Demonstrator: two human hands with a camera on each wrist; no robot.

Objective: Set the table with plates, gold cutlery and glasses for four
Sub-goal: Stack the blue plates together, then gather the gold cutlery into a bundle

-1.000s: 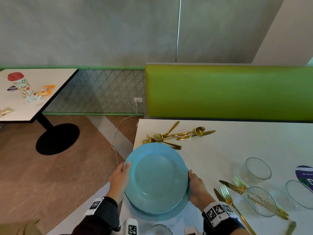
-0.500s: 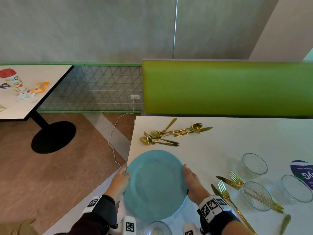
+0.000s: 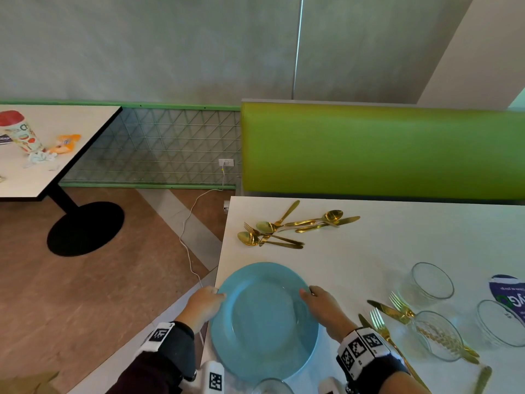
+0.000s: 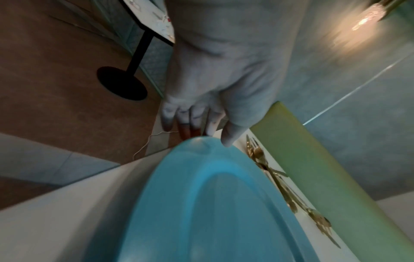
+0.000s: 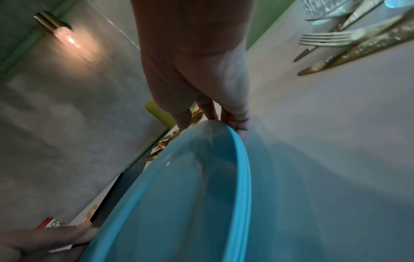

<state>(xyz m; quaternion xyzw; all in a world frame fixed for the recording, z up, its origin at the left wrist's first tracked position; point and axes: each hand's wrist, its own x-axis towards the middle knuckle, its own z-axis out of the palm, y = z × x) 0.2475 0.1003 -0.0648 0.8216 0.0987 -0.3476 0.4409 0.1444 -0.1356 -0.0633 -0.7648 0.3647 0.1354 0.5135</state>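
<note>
A light blue plate [image 3: 264, 319] [image 4: 212, 203] [image 5: 179, 203] sits at the near left corner of the white table [image 3: 397, 240]. My left hand [image 3: 203, 305] [image 4: 201, 127] grips its left rim, thumb on top and fingers under. On the right rim my right hand [image 3: 321, 307] [image 5: 210, 117] holds it the same way. Whether the plate touches the table I cannot tell. A heap of gold spoons, forks and knives [image 3: 287, 228] lies beyond the plate. More gold forks and knives [image 3: 395, 314] lie to the right among clear glass bowls [image 3: 431, 280].
A green bench back [image 3: 383, 149] runs behind the table. A glass rim [image 3: 271, 386] shows at the near edge below the plate. A blue-and-white packet [image 3: 511, 297] lies at far right. Another table [image 3: 42, 149] with a cup stands across the floor at left.
The plate has come down and toward me, from tilted above a second plate to the table's near left corner. Both hands have kept their hold on its rim.
</note>
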